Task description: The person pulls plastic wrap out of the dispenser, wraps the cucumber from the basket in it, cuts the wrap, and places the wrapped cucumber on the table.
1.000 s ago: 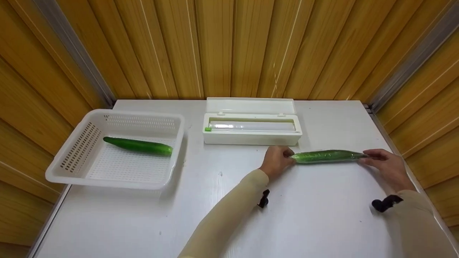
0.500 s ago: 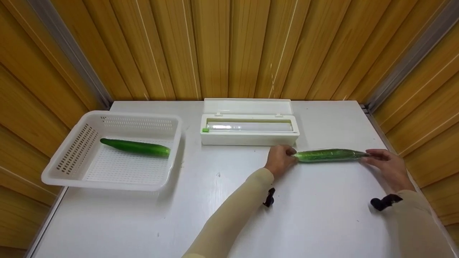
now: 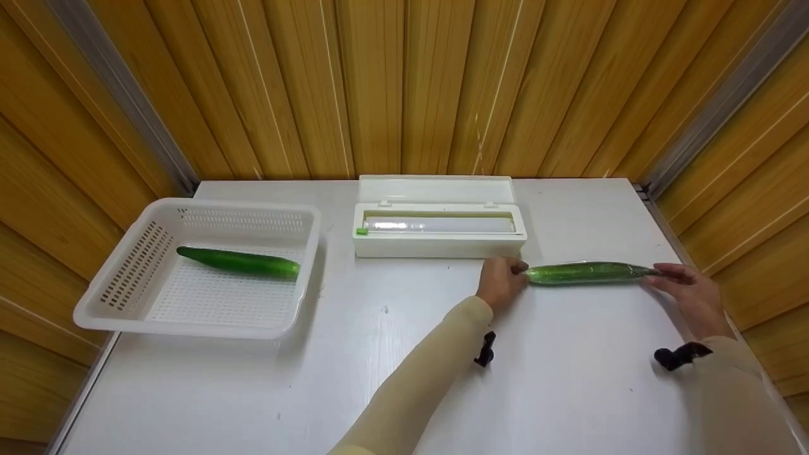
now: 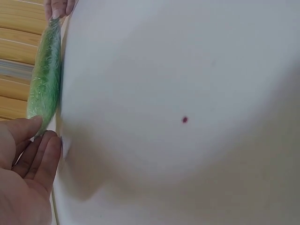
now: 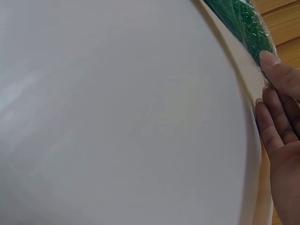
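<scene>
Head view shows the left hand (image 3: 502,282) pinching one end of a film-wrapped cucumber (image 3: 584,272), its fingers curled round the tip, while the right hand (image 3: 689,292) holds the opposite end at about 3 o'clock from it, with its fingers (image 3: 667,273) fairly straight and closed on the twisted film there. The left wrist view has the left hand (image 4: 23,173) low at the 8 o'clock corner, thumb and fingers touching the near tip of the wrapped cucumber (image 4: 44,79), and the far hand's fingertips show at the other tip. The right wrist view puts the right hand (image 5: 281,126) at 3 o'clock, a fingertip pressed on the shiny film at the end of the cucumber (image 5: 243,23). The wrapped cucumber lies lengthwise on the white counter (image 3: 392,354), stretched between the two hands, toward the counter's 2 o'clock part. Just beyond it, at about 11 o'clock from the left hand, stands a white cling-film dispenser (image 3: 439,218) with its lid open and the roll showing inside. Well apart, toward 9 o'clock on the counter, a white perforated basket (image 3: 126,272) holds a bare cucumber (image 3: 239,261) lying on its floor. Wooden panelled walls (image 3: 404,82) close in the counter on three sides.
</scene>
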Demonstrator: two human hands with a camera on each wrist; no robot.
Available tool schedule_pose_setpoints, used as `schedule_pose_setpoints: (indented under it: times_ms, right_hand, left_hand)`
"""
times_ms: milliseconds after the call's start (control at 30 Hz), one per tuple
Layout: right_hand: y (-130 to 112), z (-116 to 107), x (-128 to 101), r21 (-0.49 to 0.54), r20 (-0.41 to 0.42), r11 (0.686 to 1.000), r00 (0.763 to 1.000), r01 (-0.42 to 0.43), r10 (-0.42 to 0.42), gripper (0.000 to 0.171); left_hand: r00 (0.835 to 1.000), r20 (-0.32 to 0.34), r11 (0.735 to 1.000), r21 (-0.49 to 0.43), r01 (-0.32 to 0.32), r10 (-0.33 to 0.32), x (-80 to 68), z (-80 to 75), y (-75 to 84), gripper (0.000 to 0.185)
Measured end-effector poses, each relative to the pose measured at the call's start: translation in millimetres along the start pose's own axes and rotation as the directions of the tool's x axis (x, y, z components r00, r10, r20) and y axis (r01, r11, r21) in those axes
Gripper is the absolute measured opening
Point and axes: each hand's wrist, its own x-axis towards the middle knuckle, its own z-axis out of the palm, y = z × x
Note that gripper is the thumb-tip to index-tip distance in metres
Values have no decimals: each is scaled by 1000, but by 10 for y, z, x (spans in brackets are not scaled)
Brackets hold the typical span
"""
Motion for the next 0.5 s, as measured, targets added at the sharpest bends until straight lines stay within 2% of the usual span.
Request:
schedule_pose_setpoints:
  times_ms: [133,267,367,500]
  right_hand:
    - [4,-8,-25,94,-6,995,1000,-23,24,65]
    - [27,-4,-56,230,-13,972,999,-48,52,68]
    - [39,0,-74,258,-13,965,998,-49,54,69]
    - [33,-14,-88,241,-8,968,997,-71,75,70]
  left_hand:
    - [1000,3,1000,16,-9,9,6,25,19,17]
    - [999,13,998,50,-42,42,4,47,22,17]
    - [998,9,996,67,-62,62,-2,57,19,17]
    - [997,5,995,73,-72,72,-1,61,20,19]
